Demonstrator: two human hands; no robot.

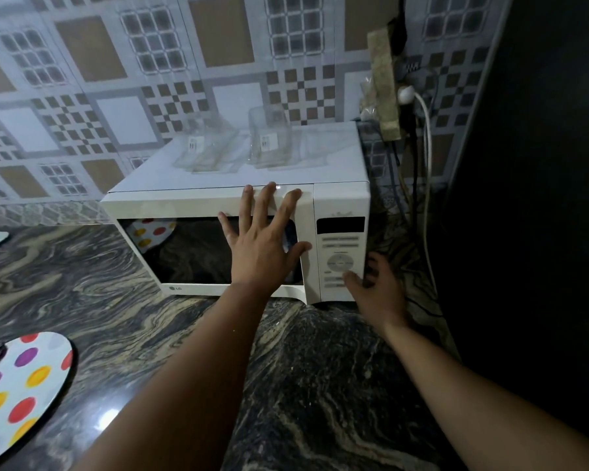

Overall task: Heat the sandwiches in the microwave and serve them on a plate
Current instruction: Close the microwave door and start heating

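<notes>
A white microwave [218, 205] stands at the back right of the marbled counter [116, 294], against the tiled wall, its door closed. The left hand [266, 239] lies flat on the door with fingers straight and spread, fingertips reaching the door's top edge, palm over the right part of the dark window. The right hand [378, 287] is at the lower right corner of the control panel [342, 253], thumb on the lower buttons, fingers loosely bent round the oven's side, holding nothing. A polka-dot plate [24, 379] sits at the counter's front left edge, well apart from both hands. Two clear containers [238, 144] rest on the oven's top. No sandwiches can be made out through the window.
</notes>
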